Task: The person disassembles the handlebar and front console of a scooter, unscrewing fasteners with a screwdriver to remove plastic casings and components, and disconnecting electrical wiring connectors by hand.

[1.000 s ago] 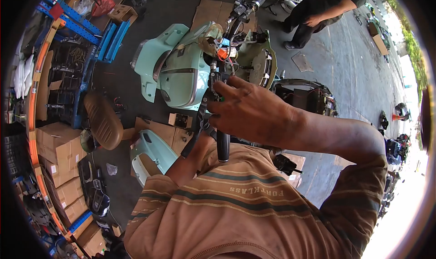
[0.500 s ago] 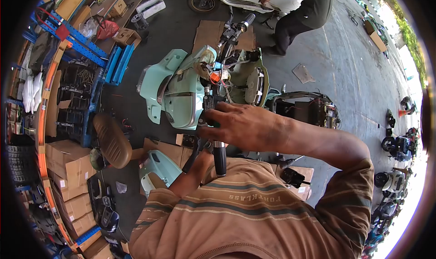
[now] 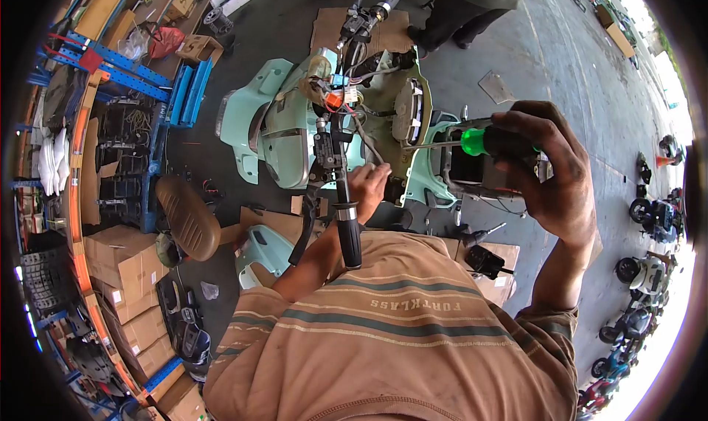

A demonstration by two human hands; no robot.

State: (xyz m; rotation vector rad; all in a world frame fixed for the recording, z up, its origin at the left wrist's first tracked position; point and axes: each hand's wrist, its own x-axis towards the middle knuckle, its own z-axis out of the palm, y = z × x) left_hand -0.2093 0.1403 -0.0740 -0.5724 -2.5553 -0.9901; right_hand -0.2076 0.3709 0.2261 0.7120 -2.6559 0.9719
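My right hand (image 3: 553,166) is closed around a screwdriver with a green and black handle (image 3: 476,141). Its shaft points left, with the tip by the edge of an olive inner panel (image 3: 397,181). Beyond the black handlebar grip (image 3: 349,236), my left hand (image 3: 367,188) has its fingers curled together; what they hold, if anything, is too small to tell. The handlebar crosses above my left wrist. Loose wires and an orange connector (image 3: 334,101) lie around the handlebar stem, beside the mint-green scooter body (image 3: 284,152).
A brown seat (image 3: 188,220) and cardboard boxes (image 3: 122,262) are at the left, near blue shelving (image 3: 125,74). A power drill (image 3: 479,235) lies right of my torso. Another person (image 3: 468,8) stands at the top. Several scooters (image 3: 645,277) line the far right.
My right hand has left the handlebar and moved right, with the screwdriver now showing. My left hand has come into view beyond the grip. The other person has shifted toward the top edge.
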